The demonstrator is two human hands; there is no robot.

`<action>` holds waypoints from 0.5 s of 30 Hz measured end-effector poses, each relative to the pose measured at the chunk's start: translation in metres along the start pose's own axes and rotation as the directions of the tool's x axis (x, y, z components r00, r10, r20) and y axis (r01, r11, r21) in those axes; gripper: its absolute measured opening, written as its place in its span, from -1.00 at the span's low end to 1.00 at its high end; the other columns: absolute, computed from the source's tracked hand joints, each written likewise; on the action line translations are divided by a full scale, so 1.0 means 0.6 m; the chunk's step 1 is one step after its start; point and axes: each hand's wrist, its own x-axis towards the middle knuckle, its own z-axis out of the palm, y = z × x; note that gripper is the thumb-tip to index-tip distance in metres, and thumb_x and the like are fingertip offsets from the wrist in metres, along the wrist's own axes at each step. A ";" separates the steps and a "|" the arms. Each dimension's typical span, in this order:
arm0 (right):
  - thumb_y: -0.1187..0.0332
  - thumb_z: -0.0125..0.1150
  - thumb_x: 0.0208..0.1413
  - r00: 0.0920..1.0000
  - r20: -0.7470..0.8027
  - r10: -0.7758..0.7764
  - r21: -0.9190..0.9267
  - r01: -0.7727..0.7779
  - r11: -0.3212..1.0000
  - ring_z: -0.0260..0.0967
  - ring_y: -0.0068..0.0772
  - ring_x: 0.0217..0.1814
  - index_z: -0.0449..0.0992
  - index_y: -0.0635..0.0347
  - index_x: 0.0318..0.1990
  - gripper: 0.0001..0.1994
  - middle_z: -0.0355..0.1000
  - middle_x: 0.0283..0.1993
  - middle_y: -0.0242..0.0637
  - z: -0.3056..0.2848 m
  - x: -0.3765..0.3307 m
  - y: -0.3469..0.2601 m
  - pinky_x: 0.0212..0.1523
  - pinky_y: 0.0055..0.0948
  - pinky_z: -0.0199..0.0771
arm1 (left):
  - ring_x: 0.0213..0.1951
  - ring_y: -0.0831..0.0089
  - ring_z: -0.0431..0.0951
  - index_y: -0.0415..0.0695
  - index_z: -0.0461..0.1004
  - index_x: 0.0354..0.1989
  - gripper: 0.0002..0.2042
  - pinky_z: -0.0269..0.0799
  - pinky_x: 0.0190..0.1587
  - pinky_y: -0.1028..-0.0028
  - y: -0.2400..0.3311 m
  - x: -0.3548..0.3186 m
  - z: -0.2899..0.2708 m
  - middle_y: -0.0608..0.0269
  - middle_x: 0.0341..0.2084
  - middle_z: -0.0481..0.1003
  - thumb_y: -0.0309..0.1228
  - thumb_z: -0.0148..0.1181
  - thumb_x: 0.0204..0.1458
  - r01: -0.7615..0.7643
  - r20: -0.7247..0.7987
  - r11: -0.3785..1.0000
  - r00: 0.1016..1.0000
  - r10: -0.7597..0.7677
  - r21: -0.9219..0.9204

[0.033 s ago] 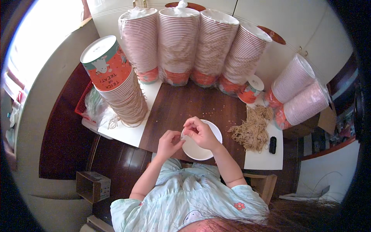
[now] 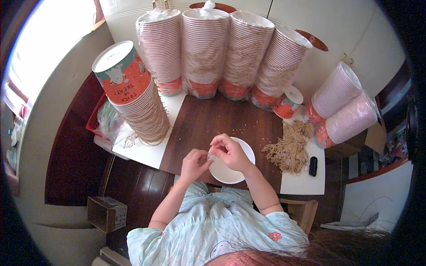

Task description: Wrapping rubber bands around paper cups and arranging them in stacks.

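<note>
I see the tub (image 2: 227, 174) at the table's (image 2: 204, 117) near edge, wrapped stacks (image 2: 205, 51) behind it, cords (image 2: 290, 146) right, another stack (image 2: 144, 108) left.

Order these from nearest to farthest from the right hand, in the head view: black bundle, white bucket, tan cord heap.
1. White bucket, beneath the right hand.
2. Tan cord heap, to its right.
3. Black bundle, beyond the heap.

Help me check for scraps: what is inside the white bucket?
Where visible, the white bucket looks bare inside; the right hand covers part of it, hiding whatever lies behind.
</note>
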 end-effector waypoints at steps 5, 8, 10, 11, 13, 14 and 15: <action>0.45 0.08 0.00 1.000 0.003 0.029 -0.006 -0.029 1.000 0.31 -0.67 -0.37 0.27 0.22 -0.27 -0.84 0.34 -0.41 -0.39 -0.002 0.002 -0.005 -0.36 -0.67 0.31 | -0.55 0.41 0.45 -0.19 0.44 -0.48 -0.87 0.36 -0.50 0.49 -0.012 -0.002 0.007 0.17 -0.61 0.40 -0.50 0.20 -0.27 0.025 0.004 0.992 1.000 -0.026 0.121; 0.47 0.08 -0.01 0.999 -0.035 0.008 -0.013 -0.008 1.000 0.32 -0.66 -0.36 0.27 0.22 -0.27 -0.84 0.34 -0.41 -0.39 -0.009 0.001 0.002 -0.36 -0.67 0.31 | -0.52 0.39 0.47 -0.20 0.47 -0.46 -0.88 0.38 -0.48 0.51 -0.016 -0.005 0.004 0.15 -0.57 0.44 -0.51 0.18 -0.24 0.090 0.005 0.995 0.996 -0.090 -0.043; 0.45 0.12 -0.05 0.995 -0.095 0.002 0.019 0.000 1.000 0.34 -0.58 -0.37 0.30 0.18 -0.27 -0.82 0.36 -0.42 -0.37 -0.014 0.000 0.010 -0.41 -0.59 0.31 | -0.52 0.39 0.48 -0.21 0.48 -0.45 -0.88 0.38 -0.47 0.52 -0.018 -0.006 0.002 0.15 -0.54 0.45 -0.51 0.17 -0.22 0.148 0.033 0.985 0.989 -0.146 -0.084; 0.45 0.12 -0.05 0.996 -0.094 0.001 0.020 0.000 1.000 0.34 -0.58 -0.37 0.30 0.18 -0.27 -0.82 0.36 -0.42 -0.37 -0.015 0.000 0.009 -0.41 -0.59 0.31 | -0.51 0.38 0.48 -0.21 0.49 -0.44 -0.88 0.39 -0.45 0.52 -0.020 -0.007 0.001 0.14 -0.51 0.47 -0.51 0.16 -0.21 0.206 0.061 0.971 0.978 -0.200 -0.122; 0.44 0.13 -0.06 0.995 -0.094 0.024 0.023 -0.022 0.999 0.34 -0.58 -0.38 0.30 0.18 -0.27 -0.81 0.36 -0.42 -0.36 -0.017 -0.001 0.007 -0.40 -0.59 0.31 | -0.49 0.37 0.48 -0.21 0.49 -0.43 -0.88 0.39 -0.45 0.52 -0.030 -0.009 0.002 0.14 -0.50 0.47 -0.51 0.15 -0.20 0.216 0.073 0.966 0.976 -0.207 -0.141; 0.44 0.13 -0.06 0.995 -0.094 0.024 0.024 -0.022 0.999 0.34 -0.58 -0.38 0.30 0.18 -0.27 -0.81 0.36 -0.42 -0.36 -0.018 -0.001 0.006 -0.40 -0.59 0.31 | -0.48 0.36 0.48 -0.21 0.49 -0.42 -0.88 0.39 -0.44 0.52 -0.034 -0.009 0.002 0.15 -0.49 0.47 -0.51 0.15 -0.19 0.225 0.086 0.961 0.973 -0.213 -0.159; 0.45 0.13 -0.06 0.995 -0.092 0.022 0.017 -0.021 1.000 0.34 -0.58 -0.38 0.30 0.19 -0.26 -0.81 0.36 -0.42 -0.36 -0.018 -0.001 0.004 -0.40 -0.59 0.32 | -0.48 0.36 0.48 -0.21 0.49 -0.42 -0.88 0.39 -0.44 0.52 -0.035 -0.009 0.001 0.15 -0.49 0.47 -0.51 0.15 -0.19 0.225 0.086 0.961 0.973 -0.213 -0.159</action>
